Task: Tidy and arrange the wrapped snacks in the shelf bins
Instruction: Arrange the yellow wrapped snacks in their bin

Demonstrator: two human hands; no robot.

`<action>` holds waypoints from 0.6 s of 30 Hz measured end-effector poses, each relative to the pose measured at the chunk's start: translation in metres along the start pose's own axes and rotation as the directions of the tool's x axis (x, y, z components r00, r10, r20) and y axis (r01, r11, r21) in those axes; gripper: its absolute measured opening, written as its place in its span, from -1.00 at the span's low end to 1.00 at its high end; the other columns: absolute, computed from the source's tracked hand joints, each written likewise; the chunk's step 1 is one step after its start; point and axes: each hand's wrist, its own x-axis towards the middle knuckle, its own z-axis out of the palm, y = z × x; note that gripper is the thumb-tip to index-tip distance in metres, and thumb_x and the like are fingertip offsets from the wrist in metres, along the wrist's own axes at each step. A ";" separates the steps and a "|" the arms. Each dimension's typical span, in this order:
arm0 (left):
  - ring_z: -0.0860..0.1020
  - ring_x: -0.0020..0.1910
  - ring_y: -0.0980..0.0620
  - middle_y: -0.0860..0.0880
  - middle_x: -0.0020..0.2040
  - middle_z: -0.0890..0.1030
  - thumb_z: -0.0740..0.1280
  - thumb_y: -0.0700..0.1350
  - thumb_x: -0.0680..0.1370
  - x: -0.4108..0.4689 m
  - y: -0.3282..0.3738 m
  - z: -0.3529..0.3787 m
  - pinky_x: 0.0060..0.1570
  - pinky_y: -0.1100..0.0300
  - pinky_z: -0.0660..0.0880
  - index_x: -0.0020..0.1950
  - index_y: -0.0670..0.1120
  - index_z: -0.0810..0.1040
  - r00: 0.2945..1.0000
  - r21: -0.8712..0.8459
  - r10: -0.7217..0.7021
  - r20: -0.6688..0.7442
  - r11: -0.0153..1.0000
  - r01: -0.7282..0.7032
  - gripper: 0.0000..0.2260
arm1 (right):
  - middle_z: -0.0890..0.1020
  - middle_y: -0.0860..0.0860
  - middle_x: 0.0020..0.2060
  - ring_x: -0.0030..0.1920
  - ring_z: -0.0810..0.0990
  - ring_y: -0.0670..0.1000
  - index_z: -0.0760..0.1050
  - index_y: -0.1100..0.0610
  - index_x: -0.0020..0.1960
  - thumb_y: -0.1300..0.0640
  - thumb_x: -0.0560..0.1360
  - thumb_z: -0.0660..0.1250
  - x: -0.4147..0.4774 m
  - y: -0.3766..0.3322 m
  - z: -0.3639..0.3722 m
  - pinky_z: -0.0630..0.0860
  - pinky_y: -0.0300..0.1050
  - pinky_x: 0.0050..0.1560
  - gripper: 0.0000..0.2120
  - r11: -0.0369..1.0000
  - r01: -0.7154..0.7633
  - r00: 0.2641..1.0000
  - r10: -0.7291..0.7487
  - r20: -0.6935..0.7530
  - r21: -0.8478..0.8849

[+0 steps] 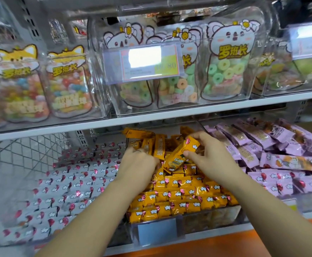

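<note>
While R grip pinches orange snack, L grip just beside, hold unclear

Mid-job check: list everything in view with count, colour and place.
yellow wrapped snacks: many, yellow, lower middle
held yellow snack: one, yellow, tilted above those
white wrapped snacks: many, white, lower left
purple wrapped snacks: many, purple, lower right, jumbled
koala candy-ring bags: three, green-pastel rings, upper middle clear bin
fox candy bags: at least two, multicoloured, upper left
price tag: one, pink-yellow, that bin's front
left hand: among upright yellow snacks, grip unclear
right hand: pinches held yellow snack
</note>
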 end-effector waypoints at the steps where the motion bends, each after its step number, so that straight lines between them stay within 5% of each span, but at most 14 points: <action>1: 0.49 0.09 0.00 0.05 -0.05 0.61 0.27 -0.06 0.58 0.000 0.000 0.000 0.14 0.08 0.24 0.08 0.08 0.56 1.000 0.015 0.003 -0.002 1.000 -0.003 -0.87 | 0.54 -0.19 -0.15 -0.15 0.51 -0.24 0.40 -0.04 0.15 0.08 0.48 0.38 0.001 0.001 0.001 0.37 -0.49 -0.27 -0.72 1.000 0.005 1.000 -0.005 0.025 -0.006; 6: 0.49 0.09 -0.02 0.03 -0.05 0.61 0.24 -0.08 0.60 -0.004 -0.001 0.003 0.17 0.09 0.22 0.11 0.06 0.56 1.000 0.021 -0.015 -0.013 1.000 0.015 -0.85 | 0.58 -0.06 -0.03 -0.16 0.52 -0.17 0.41 0.00 0.26 0.09 0.50 0.35 0.009 -0.005 0.000 0.40 -0.46 -0.25 -0.66 0.990 0.062 0.988 -0.043 0.148 -0.125; 11: 0.48 0.10 -0.06 -0.01 -0.03 0.61 0.23 -0.10 0.60 -0.005 0.000 0.005 0.18 0.04 0.25 0.11 0.05 0.57 1.000 0.053 -0.011 -0.021 0.998 0.013 -0.83 | 0.56 -0.03 0.15 0.06 0.56 -0.02 0.40 -0.02 0.32 0.06 0.52 0.32 0.015 -0.020 0.011 0.52 -0.14 0.07 -0.63 0.948 0.172 0.965 -0.107 0.239 -0.269; 14: 0.48 0.09 -0.05 0.00 -0.04 0.62 0.26 -0.12 0.58 -0.006 0.000 0.006 0.18 0.05 0.25 0.11 0.06 0.58 0.999 0.032 -0.009 -0.036 0.999 0.010 -0.83 | 0.54 -0.02 0.23 0.19 0.52 0.00 0.42 -0.02 0.32 0.05 0.52 0.33 0.017 -0.019 0.012 0.47 -0.12 0.19 -0.62 0.934 0.170 0.965 -0.094 0.245 -0.313; 18: 0.48 0.08 -0.04 0.02 -0.06 0.62 0.28 -0.13 0.57 -0.007 -0.001 0.009 0.16 0.06 0.24 0.10 0.06 0.57 0.999 0.026 -0.004 -0.046 1.000 0.006 -0.83 | 0.55 -0.01 0.17 0.12 0.54 0.01 0.45 -0.04 0.28 0.09 0.51 0.34 0.018 -0.025 0.007 0.46 -0.16 0.09 -0.65 0.908 0.216 0.956 -0.121 0.269 -0.358</action>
